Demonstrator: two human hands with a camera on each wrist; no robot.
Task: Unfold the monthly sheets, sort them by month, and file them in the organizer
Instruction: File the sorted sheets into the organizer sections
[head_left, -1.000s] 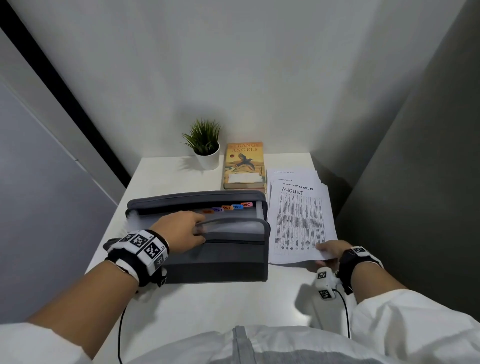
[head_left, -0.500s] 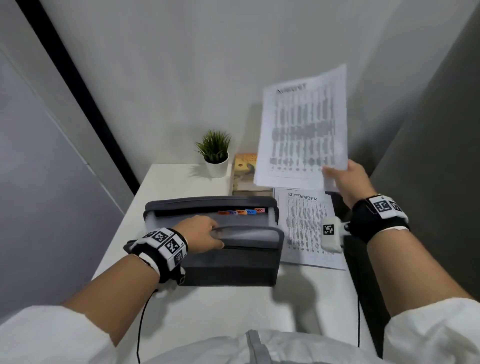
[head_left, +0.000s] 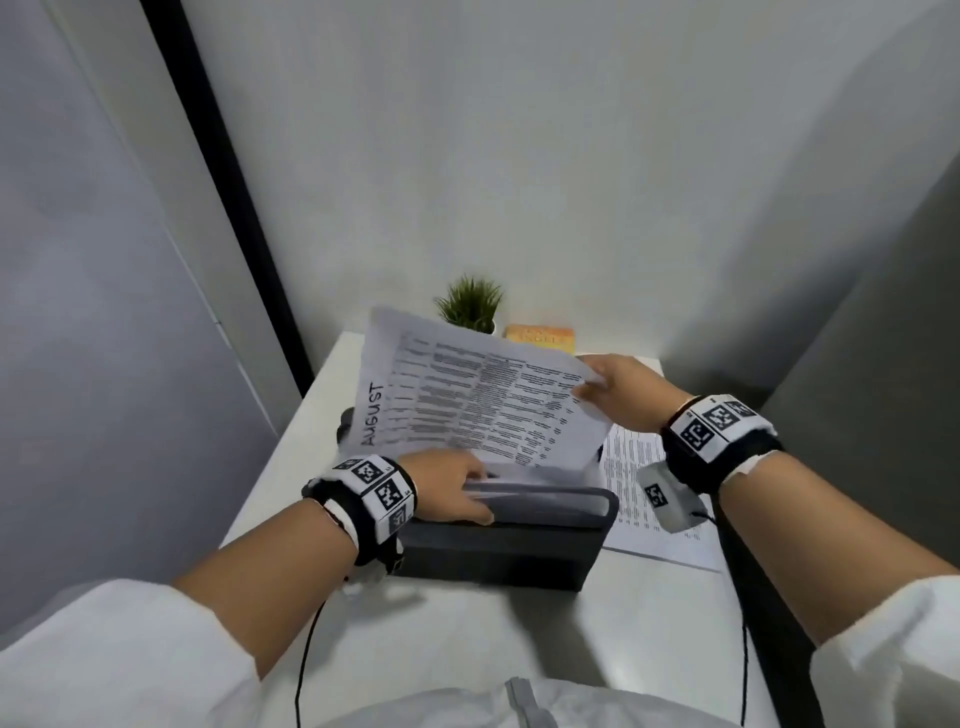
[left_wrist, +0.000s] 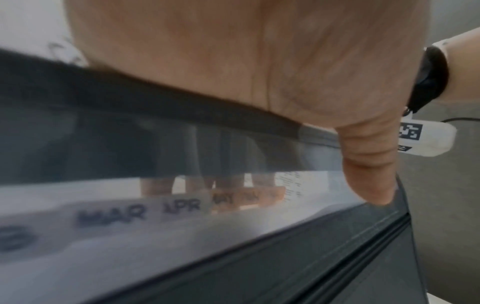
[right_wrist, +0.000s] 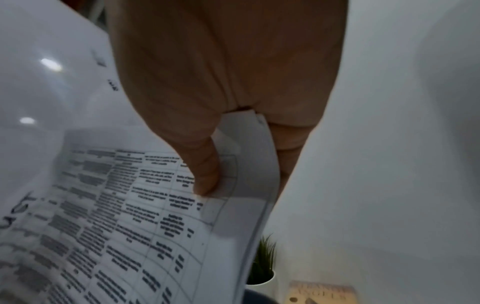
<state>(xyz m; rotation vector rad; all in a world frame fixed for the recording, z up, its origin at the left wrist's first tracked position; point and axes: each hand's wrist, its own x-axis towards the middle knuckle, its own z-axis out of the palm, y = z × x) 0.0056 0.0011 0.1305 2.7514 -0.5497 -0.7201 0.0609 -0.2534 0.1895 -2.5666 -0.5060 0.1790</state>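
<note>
The AUGUST sheet (head_left: 467, 405) hangs sideways over the open grey organizer (head_left: 498, 551), its lower edge down at the organizer's mouth. My right hand (head_left: 618, 384) pinches the sheet's right edge; the right wrist view shows the thumb (right_wrist: 205, 170) on the printed side of the AUGUST sheet (right_wrist: 109, 216). My left hand (head_left: 452, 488) grips the front dividers of the organizer (left_wrist: 233, 257) and holds them forward, thumb (left_wrist: 369, 170) outside, fingers inside behind tabs (left_wrist: 182, 205) marked MAR and APR. The remaining stack of sheets (head_left: 654, 499) lies on the table to the organizer's right.
A small potted plant (head_left: 470, 304) and an orange book (head_left: 540, 338) stand at the back of the white table (head_left: 597, 639). Grey walls close in on both sides. The table's right edge runs just past the paper stack.
My right hand lifted the AUGUST sheet off the stack, raised it high, then turned it sideways and brought it down over the organizer. The left hand stayed on the dividers.
</note>
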